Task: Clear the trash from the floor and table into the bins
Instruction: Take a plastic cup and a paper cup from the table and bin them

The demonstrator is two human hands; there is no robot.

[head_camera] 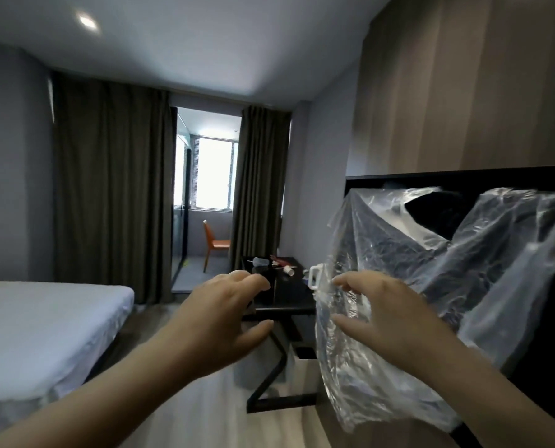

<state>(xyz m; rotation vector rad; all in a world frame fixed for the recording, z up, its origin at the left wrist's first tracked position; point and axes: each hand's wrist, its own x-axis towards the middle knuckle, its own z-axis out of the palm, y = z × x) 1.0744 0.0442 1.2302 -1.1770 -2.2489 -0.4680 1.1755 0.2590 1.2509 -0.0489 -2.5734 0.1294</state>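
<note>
Risking drop: plastic bag (pixel 382 237) billows loose over right hand (pixel 389 318), film veiling fingertips (pinch or not, I cannot tell), so any swing may shed it. Left hand (pixel 224 318) open, empty, just beside bag's edge. Table trash (pixel 289 270) beyond both hands; bin (pixel 302 367) below, between them.
</note>
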